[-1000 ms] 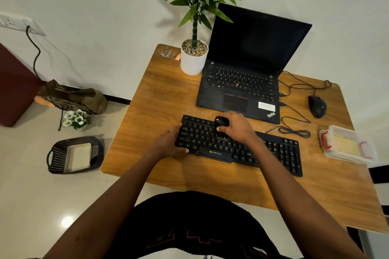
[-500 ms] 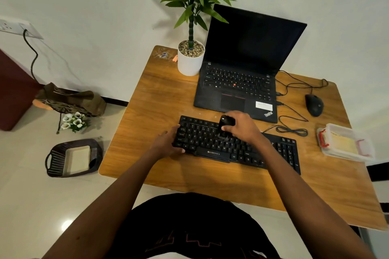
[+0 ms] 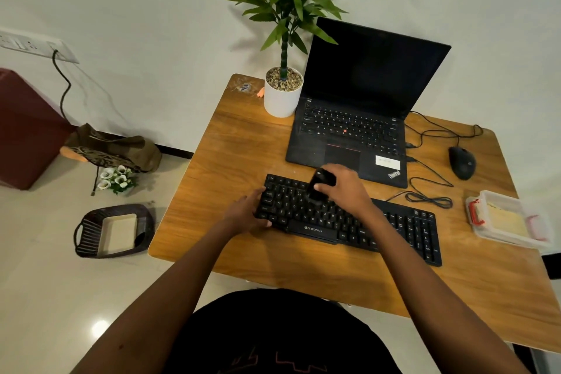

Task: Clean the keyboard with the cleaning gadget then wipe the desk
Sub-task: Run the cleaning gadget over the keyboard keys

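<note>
1. Where the wooden desk [image 3: 303, 261] fills the middle of the view, it stands on a pale glossy floor against a plain white wall, with a wall socket [image 3: 36, 45] and a dark cable at far left.
2. Nearest on the desk lies the black keyboard [image 3: 394, 225], set slightly askew, its left end closer to the wall than its right.
3. The left hand [image 3: 247, 214] grips the keyboard's left edge, fingers curled over the top and thumb along the near side.
4. The right hand [image 3: 344, 188] holds the black cleaning gadget [image 3: 320, 184], fingers wrapped closed around its body; the gadget's lower end touches the keys in the keyboard's upper-left area, just right of the left hand.
5. To the right, near the desk's edge, sits a clear lidded container [image 3: 510, 218] with red clips; a coiled cable [image 3: 429, 200] lies between it and the keyboard.
6. Farther back stands an open laptop [image 3: 358, 118], screen dark, its front edge just beyond the right hand; a black mouse [image 3: 462, 162] lies to its right.
7. A potted plant [image 3: 283, 91] in a white pot stands just beside the laptop's left corner.
8. On the floor at left are a dark basket [image 3: 88, 232], white flowers [image 3: 117, 179] and a brown bag [image 3: 121, 146].
</note>
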